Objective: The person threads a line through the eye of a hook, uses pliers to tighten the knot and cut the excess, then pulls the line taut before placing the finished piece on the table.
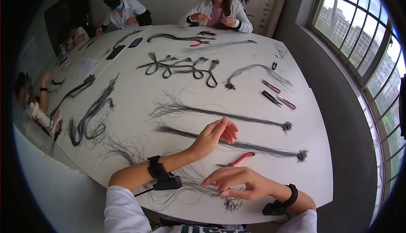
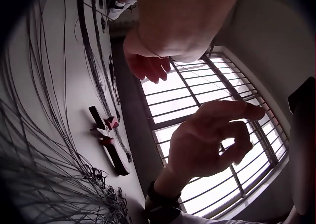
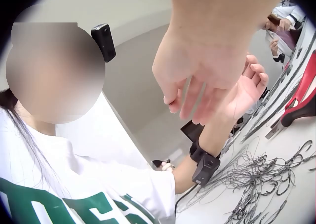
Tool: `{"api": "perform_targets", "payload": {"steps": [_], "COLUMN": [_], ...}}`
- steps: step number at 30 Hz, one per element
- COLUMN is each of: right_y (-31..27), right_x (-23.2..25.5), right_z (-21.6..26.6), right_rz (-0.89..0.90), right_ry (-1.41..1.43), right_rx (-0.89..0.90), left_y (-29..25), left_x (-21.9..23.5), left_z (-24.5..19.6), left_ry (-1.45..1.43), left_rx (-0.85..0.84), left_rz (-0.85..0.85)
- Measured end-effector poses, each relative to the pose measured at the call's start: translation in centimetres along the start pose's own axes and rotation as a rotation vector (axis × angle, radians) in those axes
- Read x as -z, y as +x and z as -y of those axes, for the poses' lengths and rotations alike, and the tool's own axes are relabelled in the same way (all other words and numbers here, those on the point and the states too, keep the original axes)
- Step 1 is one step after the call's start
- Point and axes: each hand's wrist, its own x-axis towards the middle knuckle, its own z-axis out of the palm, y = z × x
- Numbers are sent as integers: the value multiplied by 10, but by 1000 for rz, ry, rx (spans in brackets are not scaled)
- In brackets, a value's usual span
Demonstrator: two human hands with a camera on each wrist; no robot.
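My left hand (image 1: 215, 137) hovers over the table with its fingers loosely bent and no object showing in it. Closer to me, my right hand (image 1: 242, 183) has thumb and fingers spread apart, also with nothing visible between them. Beneath it lies a loose bundle of thin dark strands (image 1: 190, 182), whose hook-like curled ends (image 3: 271, 179) show in the right wrist view. Red-handled pliers (image 1: 243, 158) rest just beyond the right hand. Two straighter strand bundles (image 1: 237, 117) stretch across the table past the hands, the nearer one (image 1: 275, 150) partly hidden behind my left hand.
Pink-handled snips (image 1: 287, 102) and others sit at the right. Looped dark bundles (image 1: 182, 70) occupy the middle, with red-handled pliers (image 1: 196, 42) farther back. Two people (image 1: 218, 11) (image 1: 127, 11) sit across the table; others are at the left. Barred windows (image 1: 363, 17) line the right wall.
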Motion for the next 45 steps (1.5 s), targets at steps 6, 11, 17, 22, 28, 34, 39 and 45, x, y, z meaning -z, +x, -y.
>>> {"api": "perform_targets", "payload": {"steps": [6, 11, 17, 22, 28, 34, 39, 45], "right_y": [-2, -9, -11, -11, -10, -16, -15, -15], "right_x": [6, 10, 16, 17, 26, 38, 41, 42], "right_z": [0, -4, -6, -4, 8, -11, -18, -24], "right_rz": [-62, -130, -160, -190, -331, -459, -565, -572], "right_ry": [-58, -66, -125, -89, 35, 226, 414, 537], "right_rx": [75, 21, -7, -11, -5, 22, 17, 2], "left_y": [-5, -12, -17, -19, -24, -34, -37, -38], "left_x": [-1, -6, -11, -13, -15, -21, -28, -36], "left_z": [-14, -16, -25, -26, -28, -40, -47, -43], "left_ry": [-161, -198, -227, -200, -186, -441, -414, -333], "left_rx": [192, 363, 441, 464, 574, 640, 683, 782], "left_rz": [118, 239, 226, 212, 164, 491, 668, 784]}}
